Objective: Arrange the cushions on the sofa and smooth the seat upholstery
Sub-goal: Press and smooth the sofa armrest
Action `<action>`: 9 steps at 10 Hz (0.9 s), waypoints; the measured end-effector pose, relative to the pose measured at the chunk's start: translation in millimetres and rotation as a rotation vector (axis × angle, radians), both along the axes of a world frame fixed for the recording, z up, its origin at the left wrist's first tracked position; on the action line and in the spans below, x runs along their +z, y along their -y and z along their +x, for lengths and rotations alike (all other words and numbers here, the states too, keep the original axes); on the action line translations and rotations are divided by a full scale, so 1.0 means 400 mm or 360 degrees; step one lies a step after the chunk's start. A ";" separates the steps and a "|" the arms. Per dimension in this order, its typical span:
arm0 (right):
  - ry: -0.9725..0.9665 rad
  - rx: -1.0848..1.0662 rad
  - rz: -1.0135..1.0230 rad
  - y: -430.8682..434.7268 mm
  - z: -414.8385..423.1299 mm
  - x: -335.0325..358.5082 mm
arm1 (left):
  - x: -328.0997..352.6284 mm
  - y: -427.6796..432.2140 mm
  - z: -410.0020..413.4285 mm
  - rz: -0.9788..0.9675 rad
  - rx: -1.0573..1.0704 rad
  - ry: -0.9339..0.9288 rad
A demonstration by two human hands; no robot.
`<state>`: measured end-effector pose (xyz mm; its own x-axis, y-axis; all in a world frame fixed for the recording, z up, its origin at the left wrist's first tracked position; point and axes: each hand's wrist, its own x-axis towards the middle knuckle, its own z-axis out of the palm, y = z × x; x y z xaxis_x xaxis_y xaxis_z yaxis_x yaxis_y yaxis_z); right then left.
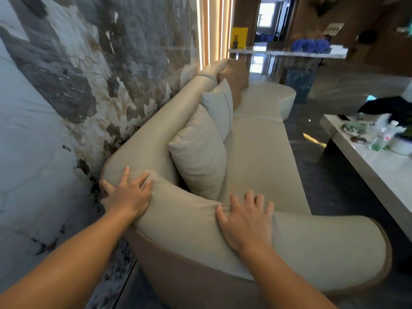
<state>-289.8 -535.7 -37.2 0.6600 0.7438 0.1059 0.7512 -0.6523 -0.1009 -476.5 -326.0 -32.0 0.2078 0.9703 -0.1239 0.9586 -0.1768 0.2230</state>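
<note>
A long beige sofa (256,152) runs away from me along the marble wall. Its padded armrest (312,246) curves across the foreground. My left hand (128,192) lies flat with fingers spread on the corner where armrest meets backrest. My right hand (245,217) rests palm down, fingers apart, on top of the armrest. Neither hand holds anything. Two pale cushions lean against the backrest: a near one (198,157) and a second (219,108) behind it. A tan cushion (236,79) stands further along.
A marble wall (66,85) is close on the left of the sofa. A white coffee table (367,166) with bottles and clutter stands to the right, across a dark glossy floor (330,192). A counter with blue flowers (310,45) is at the far end.
</note>
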 end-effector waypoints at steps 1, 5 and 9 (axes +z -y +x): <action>-0.0311 -0.0047 -0.0238 0.063 -0.060 0.002 | 0.085 0.043 0.002 -0.0174 -0.0250 -0.0438; -0.1048 -0.0233 -0.0717 0.685 -0.342 0.514 | 0.506 0.861 -0.348 -0.0711 -0.1180 -0.0603; -0.0691 -0.0483 -0.0659 1.484 -0.779 0.873 | 0.972 1.423 -0.625 -0.0515 -0.1809 -0.0427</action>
<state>-601.5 -1129.5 311.9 0.7647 0.4404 -0.4705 0.4758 -0.8782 -0.0488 -726.5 -895.1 356.9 0.8517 0.1669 -0.4967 0.3149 -0.9206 0.2308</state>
